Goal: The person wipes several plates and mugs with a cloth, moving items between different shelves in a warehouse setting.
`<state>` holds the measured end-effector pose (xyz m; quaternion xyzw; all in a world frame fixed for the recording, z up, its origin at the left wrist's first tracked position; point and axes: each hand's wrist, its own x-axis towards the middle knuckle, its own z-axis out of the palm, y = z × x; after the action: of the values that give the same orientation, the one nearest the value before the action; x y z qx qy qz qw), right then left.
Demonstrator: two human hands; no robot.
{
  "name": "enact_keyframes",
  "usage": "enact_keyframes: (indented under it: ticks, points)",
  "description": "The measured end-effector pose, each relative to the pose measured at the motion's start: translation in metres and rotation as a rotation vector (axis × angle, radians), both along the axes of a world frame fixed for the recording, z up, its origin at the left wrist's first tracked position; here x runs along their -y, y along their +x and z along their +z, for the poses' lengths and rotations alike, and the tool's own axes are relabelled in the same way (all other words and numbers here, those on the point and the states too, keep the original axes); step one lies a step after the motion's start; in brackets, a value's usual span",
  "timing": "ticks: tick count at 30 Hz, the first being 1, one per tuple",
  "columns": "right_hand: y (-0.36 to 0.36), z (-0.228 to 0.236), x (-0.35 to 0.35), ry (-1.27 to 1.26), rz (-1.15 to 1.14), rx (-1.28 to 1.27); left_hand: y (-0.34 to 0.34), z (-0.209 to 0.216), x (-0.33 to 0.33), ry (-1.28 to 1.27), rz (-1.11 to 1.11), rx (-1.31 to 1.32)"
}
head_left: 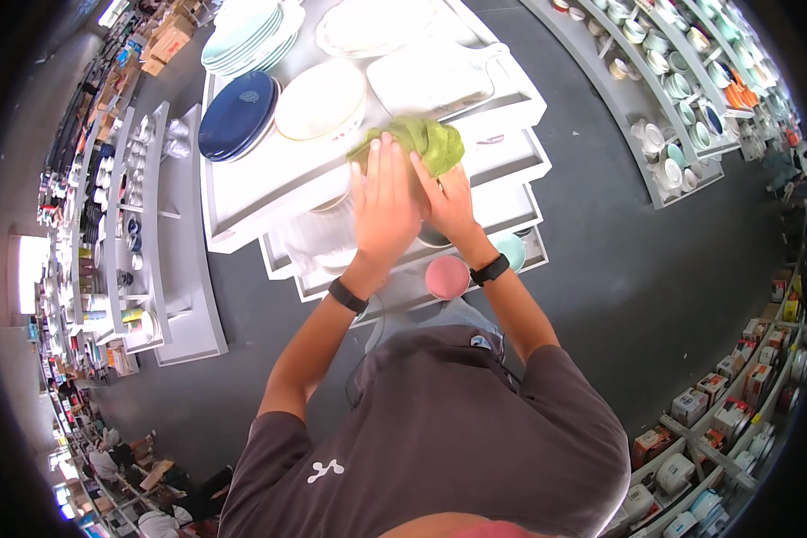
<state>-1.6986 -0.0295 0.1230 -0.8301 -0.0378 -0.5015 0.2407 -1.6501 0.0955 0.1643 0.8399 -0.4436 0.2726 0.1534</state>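
Observation:
A bunched green cloth (pixel 435 143) lies on the top shelf of a white tiered rack (pixel 251 190), near its front edge. With fingers stretched out, my left hand (pixel 386 197) rests against the cloth's left part. My right hand (pixel 450 202) is closed on the cloth from the near side, its fingertips partly buried in the folds. Just beyond the cloth are a round white plate (pixel 321 100) and a white rectangular dish (pixel 435 81) with a handle. Dark blue plates (pixel 238 117) are stacked farther left.
Pale mint plates (pixel 251 45) and a white oval platter (pixel 372 25) stand at the back. Lower shelves hold a pink bowl (pixel 446 278) and a mint bowl (pixel 511 251). Shelving with dishes (pixel 672 134) lines the right; another rack (pixel 184 242) stands left. Boxed goods (pixel 690 405) sit lower right.

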Motion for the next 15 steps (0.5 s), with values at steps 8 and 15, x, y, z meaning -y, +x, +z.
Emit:
enact_keyframes:
  ticks: [8, 15]
  points:
    - [-0.016, 0.000, 0.025, 0.104, -0.054, 0.075, 0.000, -0.005, 0.010, -0.011, 0.033, -0.003]
    - [-0.032, -0.001, 0.000, 0.227, 0.103, 0.029, 0.023, 0.018, -0.015, -0.224, -0.067, 0.101]
